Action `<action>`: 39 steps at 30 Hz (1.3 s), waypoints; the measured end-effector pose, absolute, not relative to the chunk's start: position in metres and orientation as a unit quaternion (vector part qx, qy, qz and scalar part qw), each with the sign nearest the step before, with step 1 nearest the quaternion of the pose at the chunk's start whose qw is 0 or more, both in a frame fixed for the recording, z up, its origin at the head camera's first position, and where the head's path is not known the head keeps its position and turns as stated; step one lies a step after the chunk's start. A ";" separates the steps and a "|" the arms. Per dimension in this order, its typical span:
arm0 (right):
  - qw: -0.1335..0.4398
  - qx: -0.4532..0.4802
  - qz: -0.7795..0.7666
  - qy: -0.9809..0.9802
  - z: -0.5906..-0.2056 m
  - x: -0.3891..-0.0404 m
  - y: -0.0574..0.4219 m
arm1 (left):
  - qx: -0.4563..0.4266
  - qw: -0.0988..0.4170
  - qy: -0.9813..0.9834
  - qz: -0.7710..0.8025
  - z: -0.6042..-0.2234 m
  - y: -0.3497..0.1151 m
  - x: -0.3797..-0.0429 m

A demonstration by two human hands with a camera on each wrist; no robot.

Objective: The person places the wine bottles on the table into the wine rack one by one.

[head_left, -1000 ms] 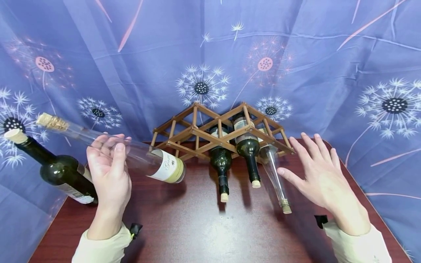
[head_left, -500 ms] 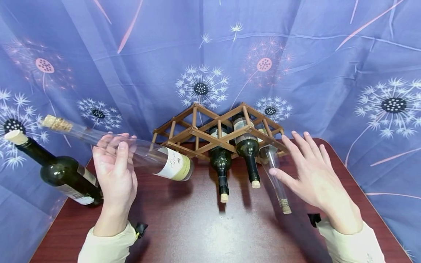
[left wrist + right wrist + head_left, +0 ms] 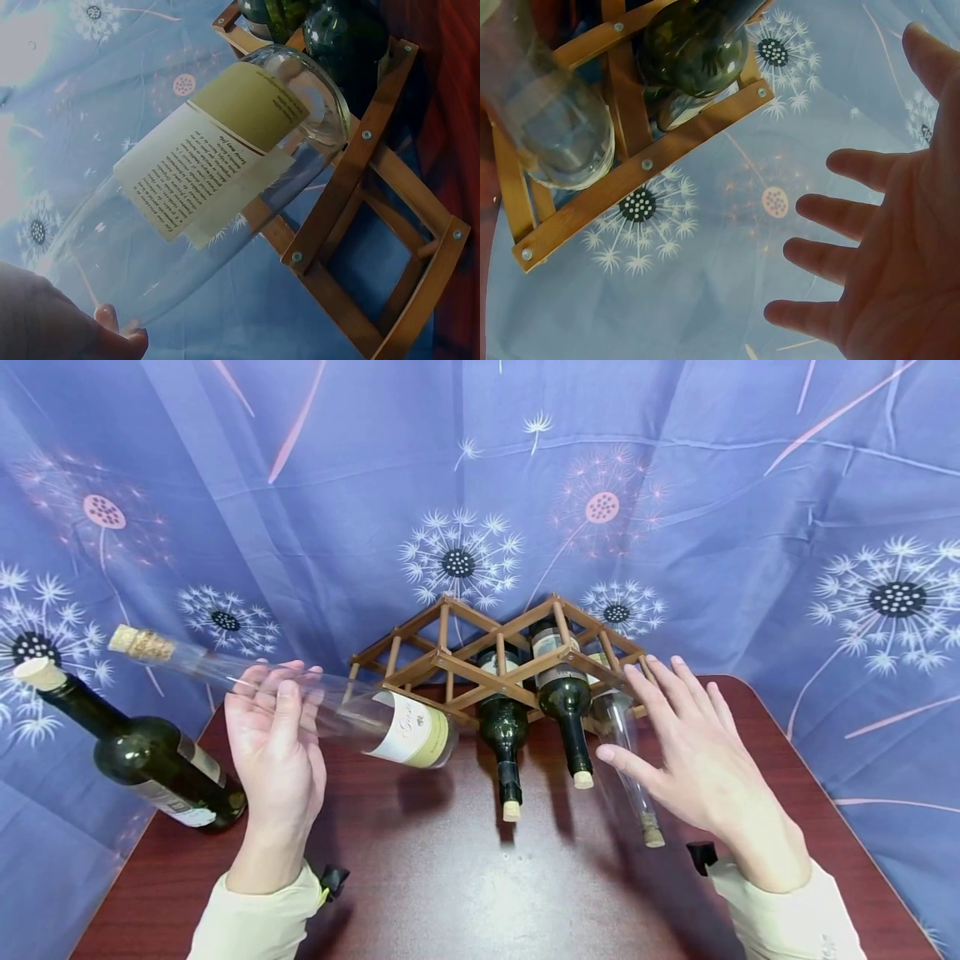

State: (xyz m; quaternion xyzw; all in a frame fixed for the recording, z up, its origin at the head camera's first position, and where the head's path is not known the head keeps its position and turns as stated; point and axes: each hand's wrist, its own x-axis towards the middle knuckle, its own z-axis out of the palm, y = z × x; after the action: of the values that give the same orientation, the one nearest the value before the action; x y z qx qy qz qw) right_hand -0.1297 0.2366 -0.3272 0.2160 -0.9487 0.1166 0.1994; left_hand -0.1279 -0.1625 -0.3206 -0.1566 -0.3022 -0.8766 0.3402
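Observation:
My left hand (image 3: 277, 752), palm up, grips a corked clear glass wine bottle (image 3: 416, 731) around its neck and shoulder. The bottle lies tilted in the air, cork to the left, with its white-and-yellow-labelled base near the wooden wine rack (image 3: 444, 657). In the left wrist view, the back label of the clear bottle (image 3: 217, 150) faces the camera and its base is beside the rack (image 3: 367, 136). My right hand (image 3: 701, 768) hovers by the rack's right end, fingers spread, holding nothing; the right wrist view shows that hand (image 3: 907, 247) apart from the rack.
Two dark green bottles (image 3: 504, 718) and another clear bottle (image 3: 621, 735) lie in the rack, necks forward. A corked dark green bottle (image 3: 138, 752) stands on the reddish-brown table (image 3: 450, 877) at the left. Blue dandelion-print cloth (image 3: 337, 510) hangs behind.
My left hand has carried the clear bottle rightward, its base nearer the rack's middle. My right hand has shifted left toward the rack's right end. The racked bottles have stayed put.

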 end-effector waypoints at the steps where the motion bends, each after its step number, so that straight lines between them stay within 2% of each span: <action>1: 0.200 0.217 0.118 -0.948 -0.327 -0.129 0.235 | -0.157 0.339 -0.301 -0.878 -0.321 -0.162 -0.128; 26: 0.222 0.266 0.128 -0.929 -0.325 -0.127 0.201 | -0.137 0.323 -0.317 -0.881 -0.320 -0.142 -0.131; 39: 0.234 0.290 0.110 -0.921 -0.325 -0.128 0.179 | -0.134 0.295 -0.313 -0.893 -0.318 -0.127 -0.128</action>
State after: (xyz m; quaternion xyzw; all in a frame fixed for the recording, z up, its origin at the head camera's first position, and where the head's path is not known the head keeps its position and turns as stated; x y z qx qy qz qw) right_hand -0.1283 0.1787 -0.3246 0.2904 -0.9213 0.1103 0.2340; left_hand -0.1284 -0.1275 -0.3179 -0.1340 -0.3130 -0.8927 0.2951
